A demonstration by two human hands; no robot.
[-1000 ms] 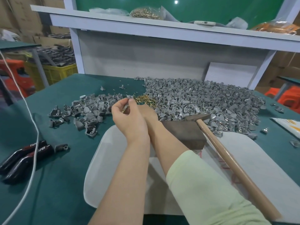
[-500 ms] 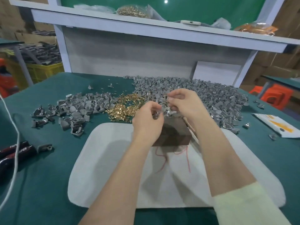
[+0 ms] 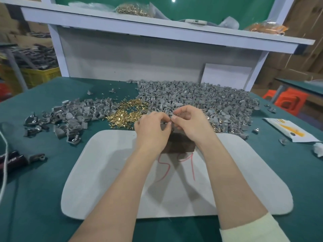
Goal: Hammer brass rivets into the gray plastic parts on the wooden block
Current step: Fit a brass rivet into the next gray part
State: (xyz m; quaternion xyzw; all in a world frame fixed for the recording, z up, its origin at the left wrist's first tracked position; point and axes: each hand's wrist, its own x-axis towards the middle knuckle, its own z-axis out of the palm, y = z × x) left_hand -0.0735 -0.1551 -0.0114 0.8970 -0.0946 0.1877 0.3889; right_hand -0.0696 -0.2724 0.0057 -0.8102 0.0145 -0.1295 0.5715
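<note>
– Cloth of a pale sleeve is seen nearest, on the right forearm. What is spread beyond it?
– A white mat, marked with red strokes, is laid on the green table cover. A black-handled tool and a white cord are seen at the left edge.
– Where is the wooden block found?
– It is set on the far part of the mat and is partly hidden under both hands.
– How are the hands held?
– The left hand and the right hand are held together just above the block's far edge, with fingers curled and fingertips meeting. A small piece is pinched between them; whether it is a rivet or a gray part cannot be told.
– And the stock?
– The brass rivets are heaped just beyond the left hand, a little to its left. The large heap of gray plastic parts is spread behind the right hand and borders the rivets. A smaller heap is scattered on the rivets' left side.
– Farther off?
– A clear bag of rivets is kept on the white shelf.
</note>
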